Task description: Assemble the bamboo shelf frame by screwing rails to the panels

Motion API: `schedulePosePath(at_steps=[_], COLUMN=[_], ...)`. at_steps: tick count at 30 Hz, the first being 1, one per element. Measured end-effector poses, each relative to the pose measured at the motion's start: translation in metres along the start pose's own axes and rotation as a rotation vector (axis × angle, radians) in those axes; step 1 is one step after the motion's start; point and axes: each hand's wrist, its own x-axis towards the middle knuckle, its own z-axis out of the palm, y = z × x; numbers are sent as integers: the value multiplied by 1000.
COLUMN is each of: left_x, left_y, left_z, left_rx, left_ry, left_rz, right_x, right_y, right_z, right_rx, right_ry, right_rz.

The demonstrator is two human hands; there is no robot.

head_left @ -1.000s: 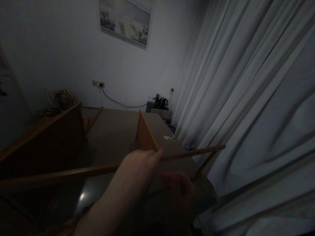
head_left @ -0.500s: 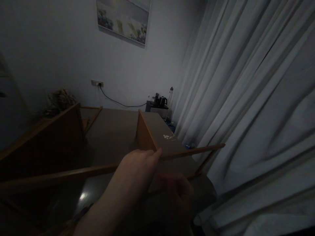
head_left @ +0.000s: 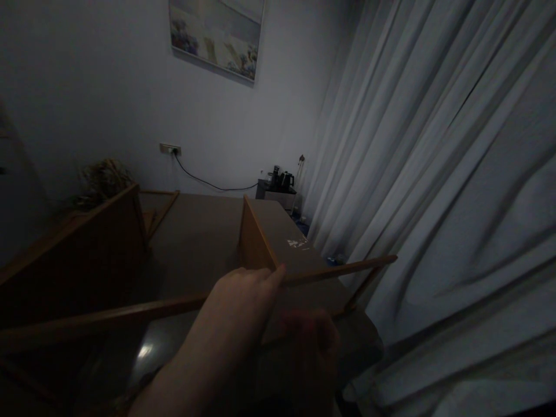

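Note:
A piece of wooden furniture point(head_left: 204, 237) lies tipped over in a dim room, its brown panels and thin rails facing up. My left hand point(head_left: 245, 298) reaches in from the lower left and is closed over a long wooden rail point(head_left: 334, 269) that runs across the view, next to an upright divider panel point(head_left: 254, 243). My right hand point(head_left: 310, 347) sits lower and to the right, under the rail near a panel edge. It is dark and smeared, so its fingers do not show clearly.
White curtains point(head_left: 434, 174) fill the right side, close to the rail's end. A wall socket with a black cable point(head_left: 171, 150) and a framed picture point(head_left: 215, 32) are on the far wall. A small stand with a kettle point(head_left: 280, 182) is in the corner.
The view has shifted slightly. My right hand has sunk a little lower. My left hand stays on the rail.

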Motion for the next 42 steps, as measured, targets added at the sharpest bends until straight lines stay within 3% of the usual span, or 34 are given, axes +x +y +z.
schedulePosePath(at_steps=[16,20,26,30,36,42], left_x=[-2,-3,-3,-3,-2,0], left_y=[1,1,0,0,2,3], left_z=[-8,-8,-3,-3,-7,-11], left_rx=[-27,-20,-3,-15,-11,22], left_ry=[-28,-43,-21,-18,-36,-57], left_rz=[-1,0,7,4,-11,-18], right_x=[0,0,-3,-2,12,20], right_y=[19,18,17,18,12,7], right_z=[-6,-8,1,2,-6,-1], right_rx=[35,8,50,12,-107,-155], right_ry=[-174,-111,7,-16,-161,-63], right_rz=[-60,17,7,3,-190,-358])
